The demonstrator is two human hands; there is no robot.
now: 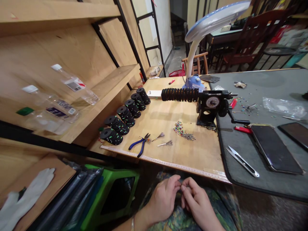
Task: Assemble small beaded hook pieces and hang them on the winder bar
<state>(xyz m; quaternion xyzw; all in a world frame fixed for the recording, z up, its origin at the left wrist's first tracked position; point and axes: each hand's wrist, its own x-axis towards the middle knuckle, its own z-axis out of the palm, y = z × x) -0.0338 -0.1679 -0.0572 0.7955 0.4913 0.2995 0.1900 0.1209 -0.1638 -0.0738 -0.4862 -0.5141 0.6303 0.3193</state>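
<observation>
A: While the curled fingertips (177, 182) of the left hand (163, 199) and right hand (197, 202) press together above a green-and-blue patterned cloth (186, 221), what do they grasp?

B: A small item (181, 188), nearly hidden between them; what it is, I cannot tell.

A: Further out?

B: A pale wooden workboard (183, 154) holds blue-handled steel pliers (136, 144), multicoloured loose beads (179, 128), and black spools (131, 109).

A: Risk?

B: A slackened pinch could drop the item into the cloth's folds, hard to spot there.

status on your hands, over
Left hand, right hand low, fingertips pinched together. Held item too small to tell. Measuring tape along bench edge ahead.
</observation>
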